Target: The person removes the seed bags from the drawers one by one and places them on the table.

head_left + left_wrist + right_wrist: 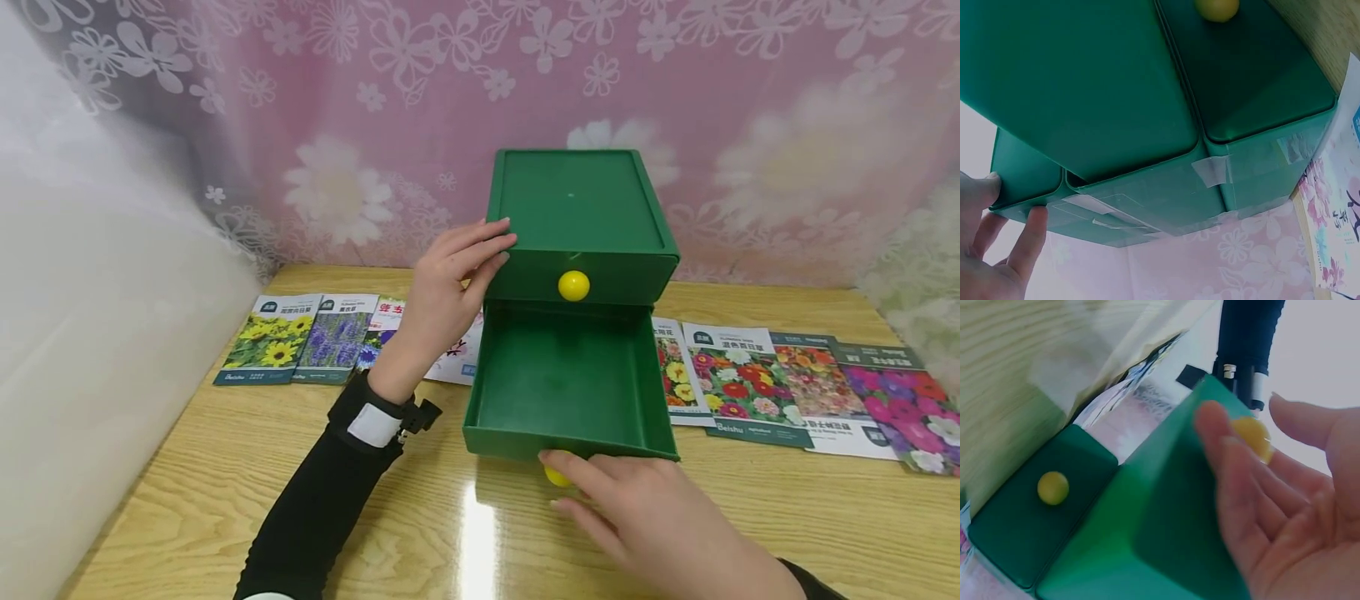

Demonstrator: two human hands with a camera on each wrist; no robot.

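A green plastic drawer cabinet [573, 196] stands on the table. Its middle drawer [562, 379] is pulled well out, with its bare floor showing. The top drawer, with a yellow knob [573, 286], is closed, as is the bottom drawer [1025, 531] seen in the right wrist view. My left hand [453, 283] rests fairly straight fingers on the cabinet's upper left front corner. At the pulled-out drawer, my right hand [645, 508] touches the front by its yellow knob [1252, 437] with extended fingers. The thumb stands apart from the knob.
Flower seed packets lie on the wooden table on both sides of the cabinet: a sunflower packet [268, 340] and others at left, a zinnia packet [750, 383] and others at right. A pink floral curtain [450, 125] hangs close behind.
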